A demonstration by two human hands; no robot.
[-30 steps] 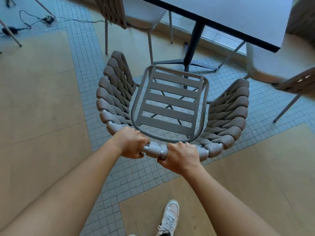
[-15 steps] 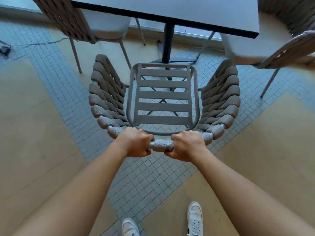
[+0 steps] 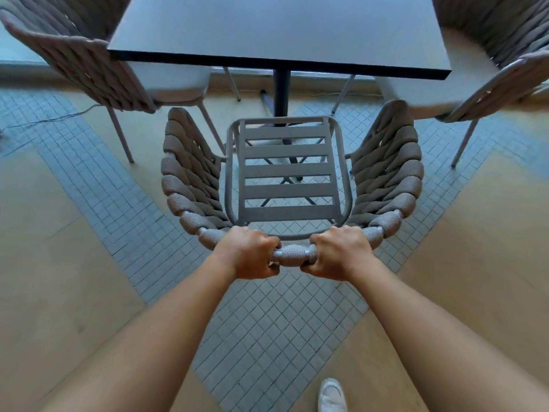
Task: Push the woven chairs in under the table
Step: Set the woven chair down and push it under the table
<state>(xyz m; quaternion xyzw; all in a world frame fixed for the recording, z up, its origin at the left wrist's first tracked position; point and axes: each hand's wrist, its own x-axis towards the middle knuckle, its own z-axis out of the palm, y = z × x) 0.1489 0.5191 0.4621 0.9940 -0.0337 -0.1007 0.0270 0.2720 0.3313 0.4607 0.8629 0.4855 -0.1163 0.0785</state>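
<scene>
Now squared up and nearer than a second ago: both grips, left hand [image 3: 248, 253] and right hand [image 3: 338, 253], clenched on woven chair [image 3: 286, 173] backrest, seat front just short of surface [image 3: 279, 28] edge ahead, ready for pushing under.

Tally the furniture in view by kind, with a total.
Woven chairs: 3, namely the held chair, the left chair and the right chair
Tables: 1, the grey table
Total: 4
</scene>
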